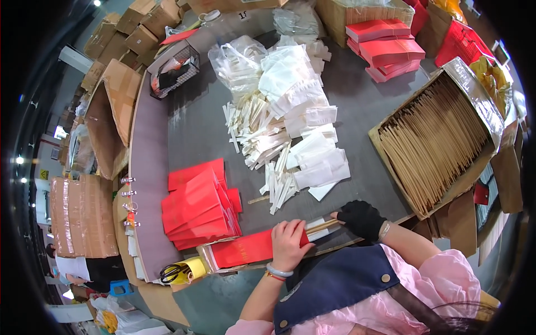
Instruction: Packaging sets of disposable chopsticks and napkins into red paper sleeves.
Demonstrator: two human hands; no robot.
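Note:
My left hand point(289, 245) presses down on the open right end of a long red paper sleeve point(240, 250) at the table's front edge, its fingers curled over it. My right hand point(360, 221), in a black fingerless glove, grips a couple of thin brown sticks point(324, 225) by their right ends. Their left ends reach the sleeve's mouth under my left fingers; how far in they go is hidden. A white paper strip point(318, 233) lies along the sticks. Just behind my left hand is a fanned stack of red sleeves point(198, 209).
White paper packets point(321, 164) and narrow strips point(257, 131) heap mid-table. At right, a cardboard box point(410, 196) holds rows of thin brown pieces point(438, 142). Red bundles point(388, 47) lie far right, a wire basket point(176, 72) far left. Scissors point(173, 273) sit in a yellow holder point(194, 268) front left.

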